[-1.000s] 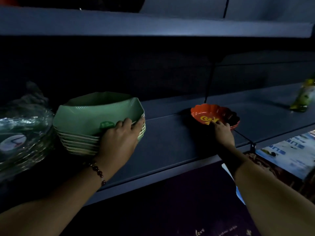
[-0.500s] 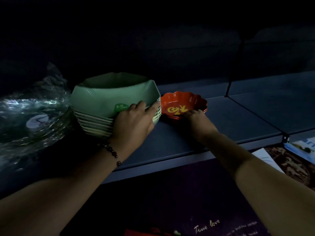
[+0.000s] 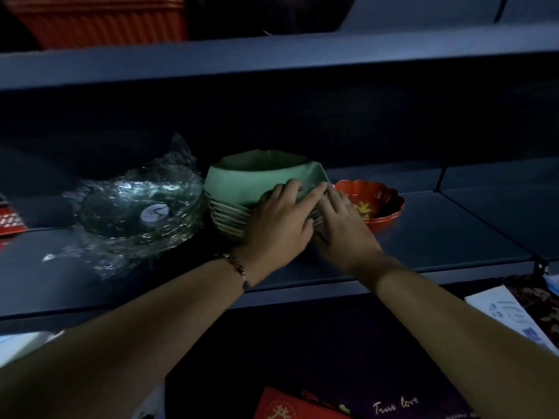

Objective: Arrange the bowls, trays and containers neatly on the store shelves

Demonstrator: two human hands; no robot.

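A stack of pale green ribbed bowls (image 3: 242,179) stands on the dark middle shelf (image 3: 423,237). My left hand (image 3: 278,219), with a bead bracelet at the wrist, wraps the front right side of the stack. Beside it, my right hand (image 3: 341,228) lies with its fingers flat against the stack's right edge. A small red scalloped bowl (image 3: 381,204) with a yellow mark inside sits on the shelf just right of the stack, close to or touching it. My right hand partly covers its left rim.
Glass plates wrapped in clear plastic (image 3: 136,207) lie left of the stack, almost touching it. A red patterned item (image 3: 9,222) is at the far left. An upper shelf (image 3: 272,58) carries a red ribbed container (image 3: 99,19). White papers (image 3: 508,313) lie lower right.
My right hand slid the red bowl left until it sat next to the green stack, then left it and moved onto the stack. My left hand stayed on the stack.
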